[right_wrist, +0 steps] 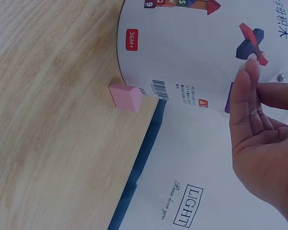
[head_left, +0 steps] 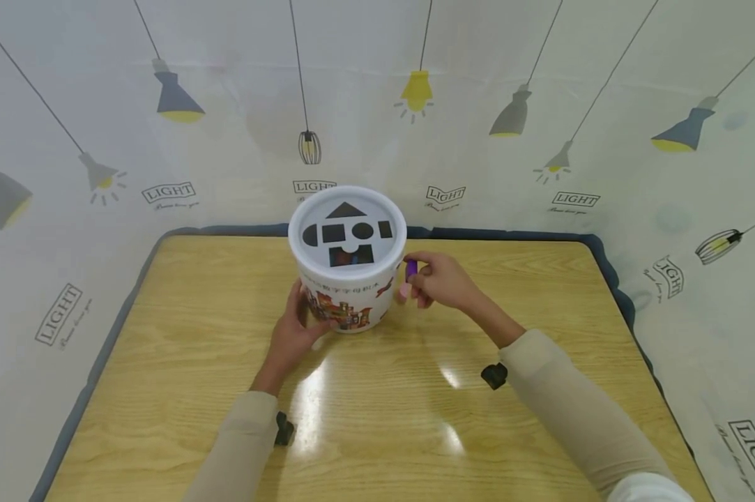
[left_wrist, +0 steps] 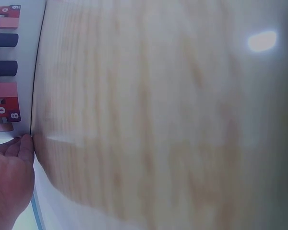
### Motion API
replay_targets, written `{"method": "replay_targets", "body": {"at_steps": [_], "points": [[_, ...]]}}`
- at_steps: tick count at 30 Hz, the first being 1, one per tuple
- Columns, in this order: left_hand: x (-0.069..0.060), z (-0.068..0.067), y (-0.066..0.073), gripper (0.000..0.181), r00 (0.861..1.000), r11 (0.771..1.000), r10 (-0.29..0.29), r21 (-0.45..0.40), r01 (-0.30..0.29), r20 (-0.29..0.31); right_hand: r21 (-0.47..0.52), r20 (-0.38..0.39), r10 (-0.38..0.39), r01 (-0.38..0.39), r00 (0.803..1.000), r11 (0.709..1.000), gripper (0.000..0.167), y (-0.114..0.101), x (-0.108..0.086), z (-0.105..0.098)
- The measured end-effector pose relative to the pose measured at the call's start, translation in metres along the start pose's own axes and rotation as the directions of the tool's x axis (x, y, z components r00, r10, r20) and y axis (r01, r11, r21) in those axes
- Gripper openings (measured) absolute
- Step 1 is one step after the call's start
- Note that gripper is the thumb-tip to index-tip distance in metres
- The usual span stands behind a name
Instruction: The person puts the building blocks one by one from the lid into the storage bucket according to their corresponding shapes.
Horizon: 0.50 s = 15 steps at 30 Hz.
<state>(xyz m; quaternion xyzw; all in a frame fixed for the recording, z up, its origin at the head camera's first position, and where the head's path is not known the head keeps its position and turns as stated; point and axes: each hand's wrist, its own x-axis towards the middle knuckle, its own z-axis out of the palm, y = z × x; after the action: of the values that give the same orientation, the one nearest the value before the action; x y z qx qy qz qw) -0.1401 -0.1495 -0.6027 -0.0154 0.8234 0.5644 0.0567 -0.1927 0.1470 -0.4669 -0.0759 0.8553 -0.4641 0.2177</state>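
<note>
A white round bucket [head_left: 339, 307] with printed castle pictures stands at the back of the table. Its white lid [head_left: 314, 213] has dark cut-out holes: a triangle, a square, a round one and others. My left hand [head_left: 292, 335] grips the bucket's lower left side, thumb across the front. Just right of the bucket, level with its upper wall, my right hand [head_left: 443, 280] pinches a purple block [head_left: 411, 267] between thumb and fingers; only a sliver shows in the right wrist view. Below that hand, a pink block [right_wrist: 126, 97] sits on the table beside the bucket's base.
The wooden table [head_left: 377, 418] has a dark blue border [head_left: 515, 235] along its back and sides. Behind it hangs a pale sheet [head_left: 239, 139] printed with lamps and lettering. A small black device [head_left: 494, 376] is by the right sleeve, another [head_left: 284, 428] by the left.
</note>
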Motion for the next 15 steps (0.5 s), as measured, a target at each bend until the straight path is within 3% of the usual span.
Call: {"method": "replay_targets", "body": {"at_steps": [15], "points": [[0.0, 0.0, 0.0, 0.108, 1.0, 1.0, 0.003, 0.001, -0.003, 0.004, 0.029, -0.133, -0.134, 0.139, 0.982, 0.99, 0.044, -0.011, -0.004, -0.006]]}}
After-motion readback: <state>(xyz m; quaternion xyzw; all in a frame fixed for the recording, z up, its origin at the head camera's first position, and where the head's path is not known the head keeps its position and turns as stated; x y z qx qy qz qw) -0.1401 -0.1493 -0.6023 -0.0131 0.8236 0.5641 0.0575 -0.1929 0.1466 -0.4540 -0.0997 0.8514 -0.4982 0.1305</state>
